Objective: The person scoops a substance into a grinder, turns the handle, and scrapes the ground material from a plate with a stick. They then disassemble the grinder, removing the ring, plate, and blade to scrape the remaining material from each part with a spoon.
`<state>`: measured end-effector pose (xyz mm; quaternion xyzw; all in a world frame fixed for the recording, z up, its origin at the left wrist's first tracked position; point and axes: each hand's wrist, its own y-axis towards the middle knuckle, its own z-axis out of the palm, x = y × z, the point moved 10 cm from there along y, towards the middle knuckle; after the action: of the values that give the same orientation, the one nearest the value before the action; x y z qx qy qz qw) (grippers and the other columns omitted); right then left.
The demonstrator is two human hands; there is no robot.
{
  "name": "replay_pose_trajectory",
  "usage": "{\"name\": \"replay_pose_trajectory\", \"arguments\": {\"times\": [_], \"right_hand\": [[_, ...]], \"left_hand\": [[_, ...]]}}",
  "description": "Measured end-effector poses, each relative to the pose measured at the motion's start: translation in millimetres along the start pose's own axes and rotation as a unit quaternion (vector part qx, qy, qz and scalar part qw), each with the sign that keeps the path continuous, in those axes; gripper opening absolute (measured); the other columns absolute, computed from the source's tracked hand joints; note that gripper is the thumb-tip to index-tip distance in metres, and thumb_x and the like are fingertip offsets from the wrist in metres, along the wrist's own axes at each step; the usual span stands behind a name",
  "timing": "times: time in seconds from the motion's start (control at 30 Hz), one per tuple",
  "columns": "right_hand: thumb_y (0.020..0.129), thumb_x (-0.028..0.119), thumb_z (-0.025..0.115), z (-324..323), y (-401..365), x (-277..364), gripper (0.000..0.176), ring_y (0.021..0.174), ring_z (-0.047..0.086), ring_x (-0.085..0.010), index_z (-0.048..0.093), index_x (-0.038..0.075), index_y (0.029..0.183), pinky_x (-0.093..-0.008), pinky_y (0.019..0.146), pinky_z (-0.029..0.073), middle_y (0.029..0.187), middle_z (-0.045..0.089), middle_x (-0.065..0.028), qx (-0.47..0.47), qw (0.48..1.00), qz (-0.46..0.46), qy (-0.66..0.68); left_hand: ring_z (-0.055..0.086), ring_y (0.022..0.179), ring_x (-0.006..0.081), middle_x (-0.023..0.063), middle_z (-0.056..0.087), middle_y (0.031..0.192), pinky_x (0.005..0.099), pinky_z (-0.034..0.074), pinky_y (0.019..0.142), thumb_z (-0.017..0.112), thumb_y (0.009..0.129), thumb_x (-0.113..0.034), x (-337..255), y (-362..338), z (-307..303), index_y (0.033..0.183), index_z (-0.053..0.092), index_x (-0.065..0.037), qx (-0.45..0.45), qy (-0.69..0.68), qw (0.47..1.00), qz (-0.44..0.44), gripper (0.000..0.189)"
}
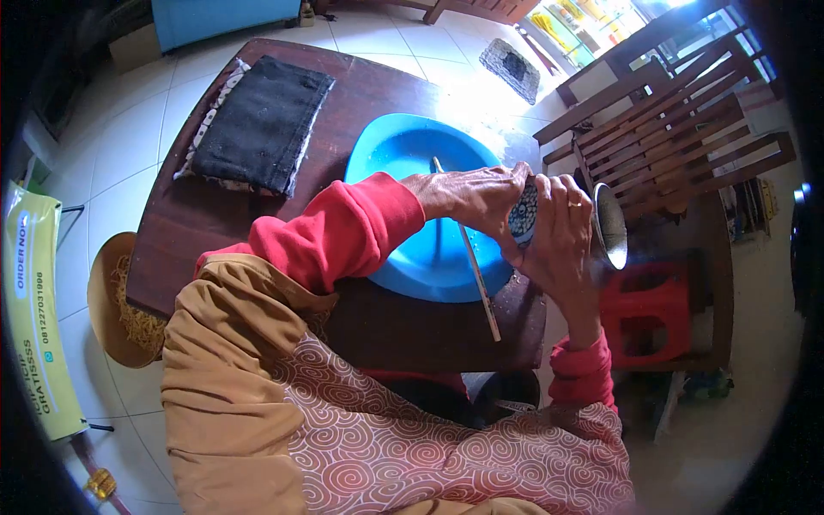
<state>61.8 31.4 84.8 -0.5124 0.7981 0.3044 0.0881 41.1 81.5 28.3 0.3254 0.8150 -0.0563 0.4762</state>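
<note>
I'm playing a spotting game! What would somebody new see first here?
Probably the bright blue basin on the dark table, with a stick lying across its rim. Next, perhaps the patterned cup, tipped sideways between the left hand and right hand near the basin's edge. The black cloth stands out too, at the table's left side.

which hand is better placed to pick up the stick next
Probably the left hand: it crosses above the stick, which lies over the near rim of the blue basin. The right hand is farther off. Both hands appear to hold the patterned vessel.
</note>
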Motion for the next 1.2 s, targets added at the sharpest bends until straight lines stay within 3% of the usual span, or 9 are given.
{"name": "replay_pose_trajectory", "arguments": {"times": [0.23, 0.37, 0.5, 0.57, 0.67, 0.77, 0.87, 1.0, 1.2], "right_hand": [[0.061, 0.041, 0.072, 17.1, 22.6, -18.2, 0.070, 0.097, 0.049, -0.0336, 0.047, -0.005, 0.106, -0.0423, 0.085, 0.041, 0.101, 0.051, -0.0198, 0.199, 0.965, -0.019, 0.172], [0.044, 0.034, 0.081, 39.2, 27.7, -24.8, 0.083, 0.107, 0.047, -0.0320, 0.049, 0.003, 0.114, -0.0386, 0.094, 0.037, 0.113, 0.051, -0.0164, 0.330, 0.929, -0.027, 0.169], [0.054, 0.034, 0.080, 66.0, 30.6, -23.6, 0.067, 0.101, 0.053, -0.0286, 0.054, 0.012, 0.112, -0.0348, 0.087, 0.044, 0.112, 0.053, -0.0134, 0.515, 0.804, -0.075, 0.289], [0.056, 0.027, 0.080, 53.9, 32.6, -26.6, 0.065, 0.099, 0.055, -0.0258, 0.053, 0.012, 0.114, -0.0333, 0.084, 0.045, 0.109, 0.055, -0.0121, 0.340, 0.783, -0.338, 0.397], [0.059, 0.021, 0.080, 79.5, 50.2, -37.2, 0.051, 0.090, 0.057, -0.0181, 0.058, 0.009, 0.104, -0.0308, 0.076, 0.047, 0.100, 0.058, -0.0083, 0.387, 0.770, -0.204, 0.465], [0.061, 0.022, 0.079, 50.5, 61.4, -76.2, 0.036, 0.079, 0.058, -0.0151, 0.061, 0.005, 0.088, -0.0301, 0.069, 0.047, 0.089, 0.061, -0.0062, 0.358, 0.857, 0.044, 0.367], [0.061, 0.019, 0.078, 39.0, 53.4, -81.4, 0.043, 0.076, 0.058, -0.0129, 0.057, 0.004, 0.095, -0.0275, 0.070, 0.044, 0.080, 0.062, -0.0029, 0.355, 0.887, 0.079, 0.285], [0.067, 0.025, 0.075, 23.9, 42.8, -80.2, 0.033, 0.065, 0.057, -0.0120, 0.060, 0.003, 0.086, -0.0279, 0.060, 0.044, 0.070, 0.061, -0.0045, 0.248, 0.926, 0.070, 0.277], [0.076, 0.027, 0.067, 29.2, 22.5, -102.2, 0.026, 0.068, 0.063, -0.0179, 0.063, 0.002, 0.083, -0.0320, 0.063, 0.048, 0.073, 0.064, -0.0096, 0.219, 0.915, 0.106, 0.320]], "left_hand": [[0.060, 0.084, 0.0286, 0.0153, 0.063, 0.092, 0.0338, 0.046, 0.077, 0.062, 0.057, -0.067, 13.4, -5.7, -8.9, 0.096, 0.061, -0.003, 0.005, 0.020, 0.999, -0.048, 0.075], [0.061, 0.072, 0.0270, 0.0166, 0.063, 0.084, 0.0341, 0.049, 0.067, 0.066, 0.056, -0.067, 4.7, -7.2, -14.9, 0.091, 0.058, 0.002, -0.014, 0.010, 0.999, 0.030, 0.077], [0.062, 0.071, 0.0289, 0.0157, 0.062, 0.078, 0.0344, 0.049, 0.068, 0.066, 0.056, -0.066, 20.7, -9.1, -2.8, 0.089, 0.057, 0.004, 0.098, 0.114, 0.986, -0.069, 0.078], [0.061, 0.072, 0.0282, 0.0154, 0.063, 0.080, 0.0345, 0.049, 0.069, 0.068, 0.056, -0.064, 14.2, -7.8, -10.4, 0.092, 0.058, 0.003, 0.067, 0.107, 0.990, -0.066, 0.076], [0.061, 0.074, 0.0272, 0.0149, 0.063, 0.082, 0.0348, 0.048, 0.069, 0.069, 0.056, -0.061, 10.7, -13.5, -18.3, 0.095, 0.060, 0.001, 0.019, 0.096, 0.993, -0.069, 0.074], [0.060, 0.075, 0.0277, 0.0168, 0.062, 0.083, 0.0341, 0.048, 0.072, 0.072, 0.055, -0.058, 10.4, -4.6, -14.9, 0.096, 0.061, 0.002, -0.023, 0.076, 0.996, -0.050, 0.073], [0.058, 0.087, 0.0359, 0.0258, 0.056, 0.095, 0.0369, 0.048, 0.079, 0.074, 0.054, -0.056, -15.1, -2.5, -16.2, 0.104, 0.042, 0.009, -0.106, 0.052, 0.990, 0.071, 0.088], [0.059, 0.082, 0.0316, 0.0223, 0.058, 0.088, 0.0339, 0.047, 0.077, 0.070, 0.053, -0.054, -13.0, -6.0, -23.4, 0.091, 0.054, 0.013, -0.160, 0.059, 0.984, 0.045, 0.078], [0.063, 0.056, 0.0226, 0.0154, 0.061, 0.059, 0.0328, 0.051, 0.056, 0.029, 0.084, -0.064, 46.4, -6.1, -1.7, 0.073, 0.061, 0.002, -0.074, -0.231, 0.966, -0.085, 0.075]]}}
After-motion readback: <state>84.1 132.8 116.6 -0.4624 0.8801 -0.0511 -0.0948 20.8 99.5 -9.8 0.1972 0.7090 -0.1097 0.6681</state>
